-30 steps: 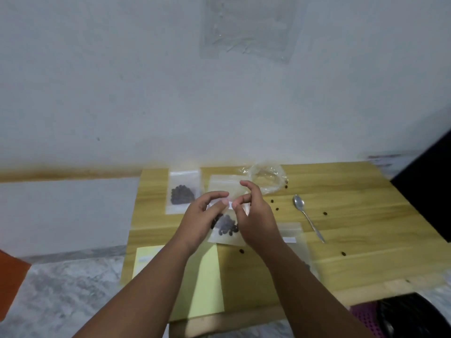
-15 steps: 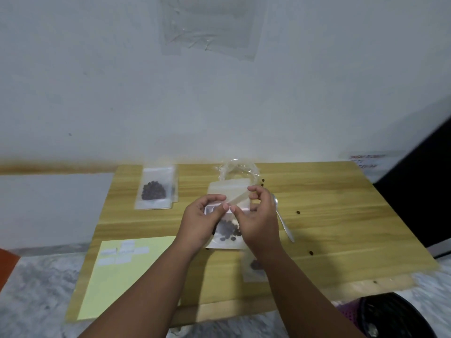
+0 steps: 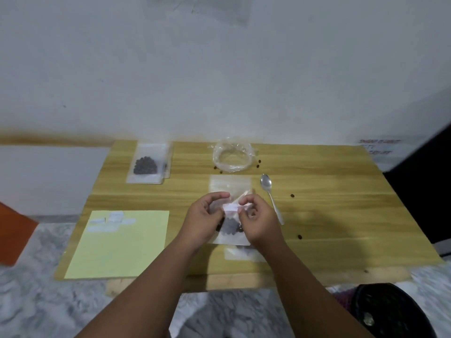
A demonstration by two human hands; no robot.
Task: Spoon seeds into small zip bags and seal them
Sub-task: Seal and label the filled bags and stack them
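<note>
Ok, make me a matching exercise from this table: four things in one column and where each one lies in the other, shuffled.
Things: 1 spoon; 2 yellow sheet; 3 crumpled clear bag; 4 filled seed bag, not held.
Places: A far left corner of the table; B right of the right hand, which pinches a zip bag; C near left, bearing white labels; D far edge, loose seeds beside it.
Pairs: 1-B; 2-C; 3-D; 4-A.

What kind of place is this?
Likely a plain room at home used as a small packing spot: a wooden table by a white wall, a marbled floor, a spoon and a filled seed bag.
</note>
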